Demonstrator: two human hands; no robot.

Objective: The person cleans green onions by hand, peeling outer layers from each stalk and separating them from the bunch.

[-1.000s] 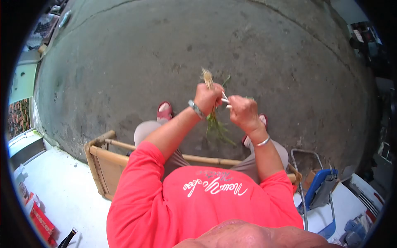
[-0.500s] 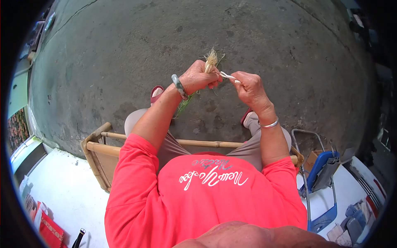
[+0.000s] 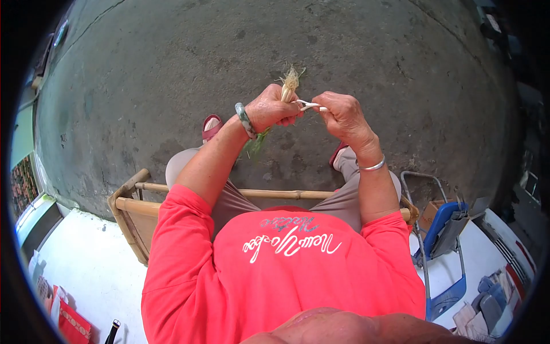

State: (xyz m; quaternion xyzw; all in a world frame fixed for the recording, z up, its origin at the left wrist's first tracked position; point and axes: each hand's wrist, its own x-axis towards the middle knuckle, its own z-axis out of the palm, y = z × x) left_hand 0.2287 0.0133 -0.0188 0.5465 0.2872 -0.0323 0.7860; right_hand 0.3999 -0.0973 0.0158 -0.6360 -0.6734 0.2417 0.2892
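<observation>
A bundle of stalks (image 3: 289,86) with pale stems and stringy roots stands up from my left hand (image 3: 272,109), which is closed around it. Blurred green leaves (image 3: 255,144) hang below that hand. Between the two hands runs a white tie (image 3: 309,105), looped near my left fingers. My right hand (image 3: 345,117) pinches its other end, a little to the right of the bundle. Both hands are in front of me, above the grey floor.
Beneath me is a bamboo-framed seat (image 3: 130,203). To the right stands a folded blue and metal frame (image 3: 441,241) beside a cardboard box (image 3: 431,215). A red packet (image 3: 74,324) lies at lower left, near a black strap (image 3: 113,331). My feet in red shoes (image 3: 212,127) rest on the concrete floor (image 3: 172,74).
The white tie now shows a wider loop between the hands. My right hand has shifted slightly up and turned. The whole view has moved a little.
</observation>
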